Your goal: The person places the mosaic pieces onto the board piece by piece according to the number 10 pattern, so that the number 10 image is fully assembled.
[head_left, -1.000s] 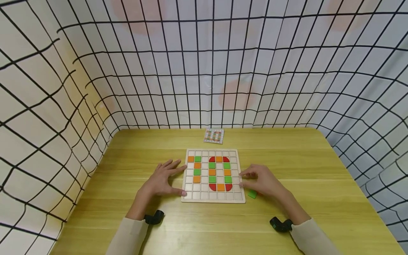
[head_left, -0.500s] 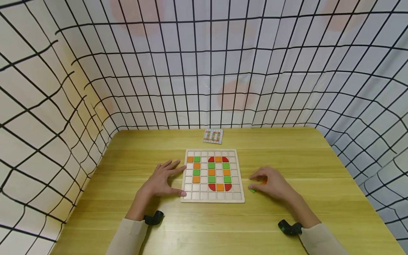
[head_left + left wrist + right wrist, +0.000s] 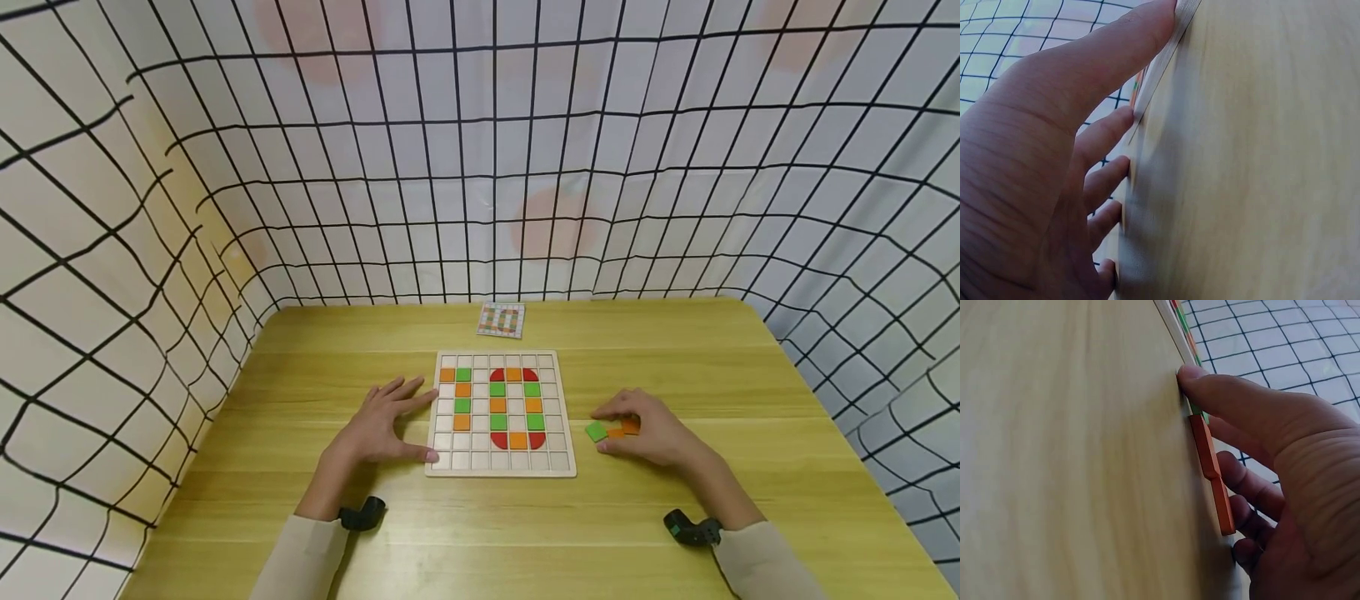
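A pale square grid board (image 3: 555, 461) lies on the table, with orange and green square tiles and red rounded corner pieces set in it. They form a column at left and a tall ring at right. My left hand (image 3: 381, 427) rests spread along the board's left edge, thumb and index fingertip at the rim. Right of the board, my right hand (image 3: 651, 429) hovers around loose tiles, thumb and index finger apart. A green tile (image 3: 596, 432) lies before its fingertips. Two orange tiles (image 3: 1205, 447) sit under the palm side of the fingers, partly hidden from above.
A small printed card (image 3: 502, 320) showing a similar coloured pattern lies behind the board. Black-lined grid curtain (image 3: 480, 200) encloses the table's back and sides. Bare wooden tabletop (image 3: 480, 533) shows in front of the board.
My right hand has drawn away from the board's right edge, moving right over the loose tiles. The green and orange tiles now show more. My left hand has stayed in place.
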`<state>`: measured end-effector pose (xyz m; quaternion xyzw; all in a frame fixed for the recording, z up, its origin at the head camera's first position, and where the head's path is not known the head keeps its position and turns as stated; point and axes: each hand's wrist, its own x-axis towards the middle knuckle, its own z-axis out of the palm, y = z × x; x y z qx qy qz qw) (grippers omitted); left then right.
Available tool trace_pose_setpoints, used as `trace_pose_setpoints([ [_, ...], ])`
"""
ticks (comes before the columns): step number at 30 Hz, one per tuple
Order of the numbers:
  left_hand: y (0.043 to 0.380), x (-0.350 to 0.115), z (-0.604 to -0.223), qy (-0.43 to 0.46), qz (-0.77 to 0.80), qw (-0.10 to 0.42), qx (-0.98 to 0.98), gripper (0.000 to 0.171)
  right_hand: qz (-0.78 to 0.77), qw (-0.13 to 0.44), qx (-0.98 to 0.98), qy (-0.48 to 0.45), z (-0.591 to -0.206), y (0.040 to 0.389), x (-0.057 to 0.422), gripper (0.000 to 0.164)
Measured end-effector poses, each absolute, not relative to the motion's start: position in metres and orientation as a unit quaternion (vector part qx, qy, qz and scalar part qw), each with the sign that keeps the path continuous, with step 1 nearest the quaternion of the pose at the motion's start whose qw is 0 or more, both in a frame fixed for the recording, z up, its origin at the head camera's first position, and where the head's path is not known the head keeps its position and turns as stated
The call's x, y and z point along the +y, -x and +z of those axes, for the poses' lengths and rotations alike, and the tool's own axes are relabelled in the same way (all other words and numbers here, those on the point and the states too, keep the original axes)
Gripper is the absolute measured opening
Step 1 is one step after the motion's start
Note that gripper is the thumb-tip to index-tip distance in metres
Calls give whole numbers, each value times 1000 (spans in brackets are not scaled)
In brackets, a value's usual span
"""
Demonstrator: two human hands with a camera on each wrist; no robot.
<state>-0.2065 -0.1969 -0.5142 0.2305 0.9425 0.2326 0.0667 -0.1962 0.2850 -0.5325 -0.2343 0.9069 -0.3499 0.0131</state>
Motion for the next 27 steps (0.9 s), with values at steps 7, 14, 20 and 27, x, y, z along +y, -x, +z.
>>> trace_pose_setpoints([
  [7, 207, -198, -517, -234, 225, 61, 944, 104, -356, 12, 900, 253, -536, 197, 289, 34],
  [14, 207, -199, -517, -237, 226, 56, 943, 105, -372, 1, 899, 232, -538, 198, 288, 27],
  [20, 207, -199, -517, -236, 222, 59, 944, 104, -398, 7, 899, 182, -538, 200, 287, 25],
  [27, 206, -198, -514, -233, 223, 65, 944, 105, -413, 24, 899, 147, -528, 200, 278, 30],
])
